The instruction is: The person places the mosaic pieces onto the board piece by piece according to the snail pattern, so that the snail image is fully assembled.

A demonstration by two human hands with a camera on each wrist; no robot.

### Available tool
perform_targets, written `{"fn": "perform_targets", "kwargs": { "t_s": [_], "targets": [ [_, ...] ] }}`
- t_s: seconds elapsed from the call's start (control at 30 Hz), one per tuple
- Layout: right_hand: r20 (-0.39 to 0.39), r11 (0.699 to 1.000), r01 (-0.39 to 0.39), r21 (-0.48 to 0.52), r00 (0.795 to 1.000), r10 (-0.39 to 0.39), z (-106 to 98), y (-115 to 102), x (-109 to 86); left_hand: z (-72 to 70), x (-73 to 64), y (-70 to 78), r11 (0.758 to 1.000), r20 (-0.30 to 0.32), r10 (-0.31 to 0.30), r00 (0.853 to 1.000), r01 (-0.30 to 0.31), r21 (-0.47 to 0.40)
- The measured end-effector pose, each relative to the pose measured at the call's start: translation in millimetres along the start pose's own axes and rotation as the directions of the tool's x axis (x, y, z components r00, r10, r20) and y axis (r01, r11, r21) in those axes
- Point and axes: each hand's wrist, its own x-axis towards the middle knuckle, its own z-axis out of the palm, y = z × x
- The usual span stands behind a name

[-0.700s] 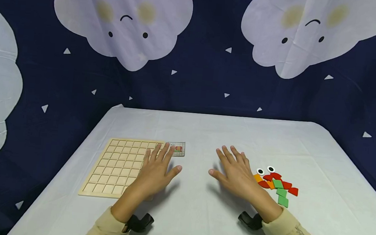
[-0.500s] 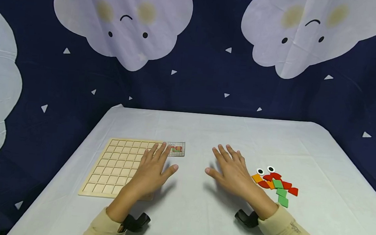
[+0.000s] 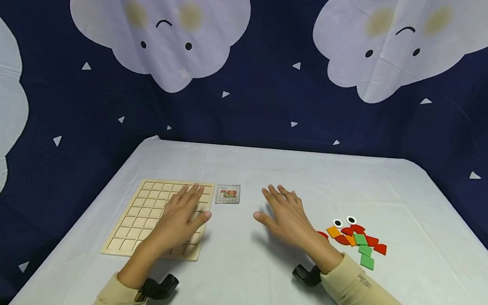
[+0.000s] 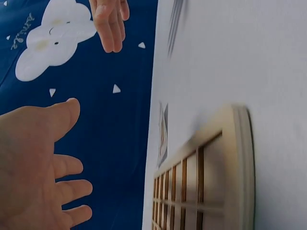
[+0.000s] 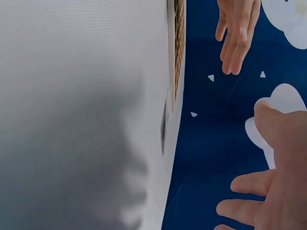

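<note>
The pale wooden board point(image 3: 147, 212) lies flat on the left of the tabletop point(image 3: 237, 278), a smooth-framed square cut into rows of small cells. In the left wrist view you can see its blunt, rounded corner and the raised ribs between the cells, darker brown along their sides. Your left hand point(image 3: 175, 220) hangs above it, palm down and apart from the wood, its fingers straight and slightly spread. Just beside the board's far right corner lies a small, thin card point(image 3: 227, 194), printed with a fine grid and a red-and-green figure.

Your right hand point(image 3: 283, 218) hovers over the white cloth to the right of the card, its fingers also extended, the thumb held away. Beyond that wrist, flat, smooth-looking pieces lie in a loose cluster: green squares point(image 3: 365, 250), orange squares point(image 3: 333, 232), curved-edged red pieces point(image 3: 380, 249) and white discs point(image 3: 351, 220) with black centres. Another red piece is partly hidden by your right wrist. Behind the tabletop hangs navy fabric point(image 3: 255, 119), lightly creased, with puffy white clouds point(image 3: 167, 29) and tiny pale triangles.
</note>
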Motion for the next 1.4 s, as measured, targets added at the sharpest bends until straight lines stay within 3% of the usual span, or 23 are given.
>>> {"fn": "perform_targets", "kwargs": {
  "t_s": [0.53,0.9,1.4],
  "targets": [
    [0.022,0.998,0.029,0.047,0.999,-0.03,13,-6,22.3,-20.1,-7.5,-35.0,0.997,-0.021,-0.041,0.999,0.04,-0.062],
    [0.046,0.994,0.057,0.092,0.997,-0.062,21,-5,36.7,-36.0,-13.6,-63.0,0.992,-0.016,-0.033,0.999,0.031,-0.124],
    [0.127,0.987,0.03,0.159,0.991,-0.051,34,-10,57.2,-58.1,-27.5,-99.0,0.956,0.067,-0.097,0.993,0.112,-0.27]
  ]
}}
